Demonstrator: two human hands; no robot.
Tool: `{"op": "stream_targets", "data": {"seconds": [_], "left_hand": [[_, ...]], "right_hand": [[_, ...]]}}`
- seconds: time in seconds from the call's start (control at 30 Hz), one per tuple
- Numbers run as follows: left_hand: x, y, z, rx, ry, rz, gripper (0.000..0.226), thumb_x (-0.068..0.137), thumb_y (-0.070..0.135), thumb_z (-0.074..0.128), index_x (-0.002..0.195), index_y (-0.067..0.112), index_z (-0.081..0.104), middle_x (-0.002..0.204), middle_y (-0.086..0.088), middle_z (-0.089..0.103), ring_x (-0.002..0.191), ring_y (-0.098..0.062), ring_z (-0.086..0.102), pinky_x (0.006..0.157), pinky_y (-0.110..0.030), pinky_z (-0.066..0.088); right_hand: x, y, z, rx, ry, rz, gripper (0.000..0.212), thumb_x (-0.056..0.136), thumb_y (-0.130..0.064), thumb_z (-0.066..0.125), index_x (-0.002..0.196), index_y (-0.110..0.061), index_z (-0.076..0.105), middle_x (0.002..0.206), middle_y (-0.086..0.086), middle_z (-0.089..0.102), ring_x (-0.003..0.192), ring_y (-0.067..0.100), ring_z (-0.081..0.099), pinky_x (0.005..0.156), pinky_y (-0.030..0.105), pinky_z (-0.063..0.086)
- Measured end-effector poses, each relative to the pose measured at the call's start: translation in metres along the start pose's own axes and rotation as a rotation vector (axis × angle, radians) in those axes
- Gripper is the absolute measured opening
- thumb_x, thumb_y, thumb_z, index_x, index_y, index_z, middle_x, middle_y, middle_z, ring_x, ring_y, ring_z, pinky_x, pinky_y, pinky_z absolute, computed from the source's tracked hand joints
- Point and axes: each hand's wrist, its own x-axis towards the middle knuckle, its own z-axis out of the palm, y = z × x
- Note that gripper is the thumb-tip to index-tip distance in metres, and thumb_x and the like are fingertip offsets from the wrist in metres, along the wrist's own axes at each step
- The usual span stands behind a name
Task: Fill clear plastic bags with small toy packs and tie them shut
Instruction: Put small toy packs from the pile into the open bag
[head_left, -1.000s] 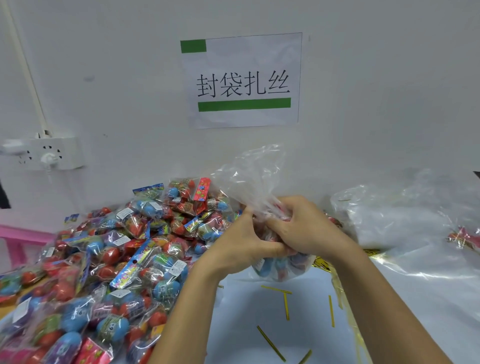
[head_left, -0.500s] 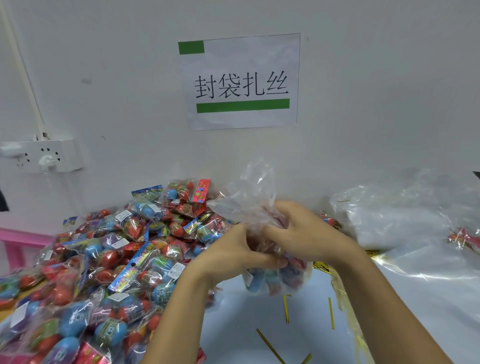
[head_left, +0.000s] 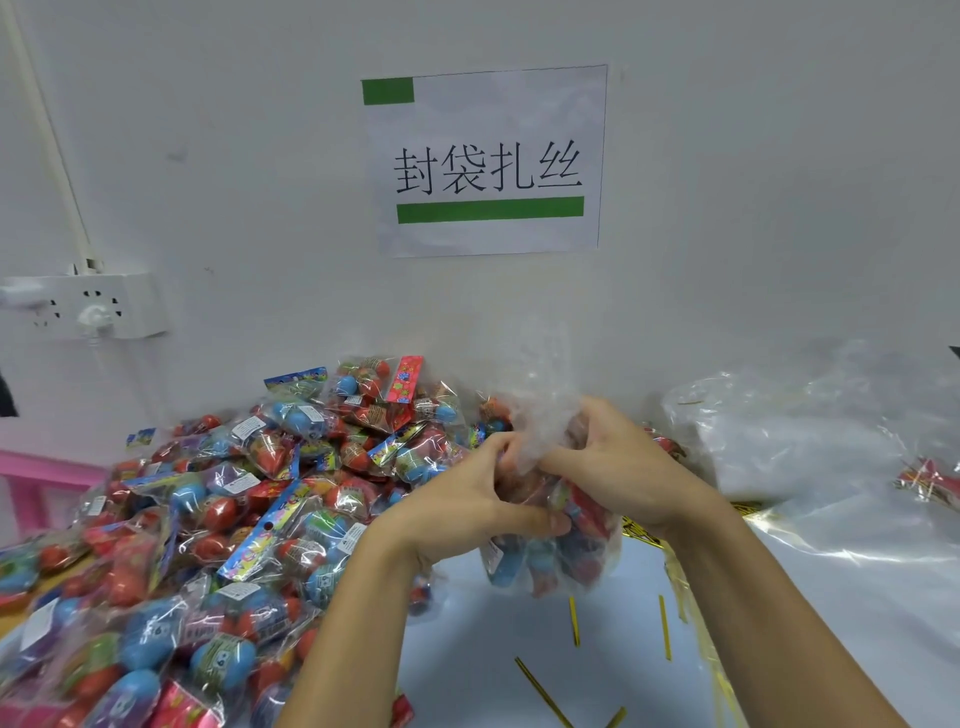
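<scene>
I've got the clear bag stuffed with red and blue toy packs, neck crumpled, just above the desk. Left hand and right hand fingers clamped on it. Toy pile crowds left, twist ties lie on open desk below.

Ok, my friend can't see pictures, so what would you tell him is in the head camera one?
Two hands, left hand and right hand, grip a clear bag of toy packs at its neck. A big toy pile lies left, gold twist ties lie below.
</scene>
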Motion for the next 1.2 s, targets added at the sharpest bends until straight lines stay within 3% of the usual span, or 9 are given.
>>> {"op": "stream_targets", "data": {"seconds": [0.13, 0.27, 0.37, 0.5, 0.6, 0.77, 0.97, 1.03, 1.2], "left_hand": [[0.002, 0.000, 0.003, -0.015, -0.057, -0.013, 0.041, 0.086, 0.007, 0.074, 0.121, 0.020, 0.057, 0.092, 0.008, 0.071, 0.091, -0.008, 0.068, 0.078, -0.017, 0.051], [0.001, 0.002, 0.008, 0.046, -0.112, -0.046, 0.028, 0.092, 0.010, 0.068, 0.112, 0.028, 0.061, 0.102, 0.017, 0.073, 0.103, -0.003, 0.068, 0.088, -0.018, 0.051], [0.002, 0.006, 0.009, 0.300, 0.017, -0.082, 0.036, 0.088, 0.025, 0.073, 0.120, 0.031, 0.058, 0.110, 0.012, 0.072, 0.103, -0.007, 0.067, 0.094, -0.031, 0.054], [0.006, 0.015, 0.014, 0.339, 0.069, -0.001, 0.041, 0.080, 0.013, 0.070, 0.117, 0.024, 0.055, 0.086, 0.015, 0.068, 0.069, 0.000, 0.061, 0.062, -0.020, 0.051], [0.009, 0.018, 0.026, 0.284, 0.006, -0.020, 0.066, 0.064, 0.031, 0.080, 0.122, 0.024, 0.050, 0.095, 0.013, 0.071, 0.085, -0.003, 0.069, 0.075, -0.031, 0.058], [0.016, 0.017, 0.038, 0.262, 0.126, 0.065, 0.050, 0.057, 0.036, 0.089, 0.102, 0.029, 0.069, 0.098, 0.007, 0.075, 0.098, -0.012, 0.071, 0.090, -0.047, 0.057], [0.019, 0.012, 0.036, 0.368, 0.274, 0.030, 0.041, 0.063, 0.043, 0.089, 0.097, 0.039, 0.065, 0.090, 0.017, 0.072, 0.087, 0.000, 0.066, 0.081, -0.037, 0.057], [0.019, 0.011, 0.037, 0.424, 0.312, 0.009, 0.035, 0.067, 0.049, 0.084, 0.091, 0.038, 0.062, 0.083, 0.023, 0.067, 0.085, 0.005, 0.062, 0.082, -0.035, 0.053], [0.020, 0.012, 0.038, 0.515, 0.586, -0.093, 0.024, 0.083, 0.051, 0.054, 0.100, 0.036, 0.056, 0.091, 0.015, 0.067, 0.104, -0.017, 0.060, 0.104, -0.053, 0.034]], "right_hand": [[0.002, -0.008, 0.009, -0.026, 0.036, -0.038, 0.010, 0.075, -0.012, 0.060, 0.077, -0.008, 0.068, 0.071, 0.012, 0.067, 0.061, 0.027, 0.060, 0.061, 0.039, 0.053], [0.007, -0.003, 0.013, 0.002, 0.098, 0.149, 0.011, 0.072, -0.004, 0.048, 0.069, -0.009, 0.057, 0.068, 0.018, 0.054, 0.059, 0.024, 0.052, 0.058, 0.038, 0.042], [0.005, 0.000, 0.014, -0.017, 0.102, 0.296, 0.015, 0.079, -0.008, 0.046, 0.078, -0.015, 0.060, 0.071, 0.017, 0.064, 0.054, 0.018, 0.060, 0.049, 0.021, 0.041], [0.007, 0.001, 0.017, 0.016, 0.115, 0.269, 0.028, 0.083, -0.013, 0.048, 0.059, -0.019, 0.061, 0.053, 0.000, 0.061, 0.050, 0.009, 0.060, 0.047, 0.019, 0.042], [0.010, 0.007, 0.012, 0.037, 0.171, 0.315, 0.037, 0.091, -0.002, 0.041, 0.061, -0.019, 0.057, 0.047, -0.008, 0.053, 0.039, 0.000, 0.050, 0.038, 0.014, 0.037], [0.012, 0.007, 0.009, 0.063, 0.141, 0.329, 0.031, 0.093, -0.002, 0.040, 0.077, -0.021, 0.060, 0.071, -0.001, 0.058, 0.072, 0.012, 0.057, 0.058, 0.024, 0.040], [0.008, 0.006, 0.006, 0.120, 0.072, 0.349, 0.028, 0.092, -0.006, 0.047, 0.076, -0.023, 0.063, 0.051, -0.011, 0.061, 0.050, 0.001, 0.059, 0.046, 0.013, 0.041], [0.005, 0.002, 0.004, 0.132, 0.028, 0.341, 0.022, 0.092, -0.008, 0.049, 0.081, -0.017, 0.067, 0.065, -0.002, 0.065, 0.064, 0.009, 0.063, 0.063, 0.024, 0.047], [-0.004, -0.016, 0.000, 0.089, -0.036, 0.243, 0.035, 0.098, -0.008, 0.042, 0.075, -0.007, 0.069, 0.086, 0.011, 0.067, 0.085, 0.024, 0.059, 0.085, 0.046, 0.047]]}}
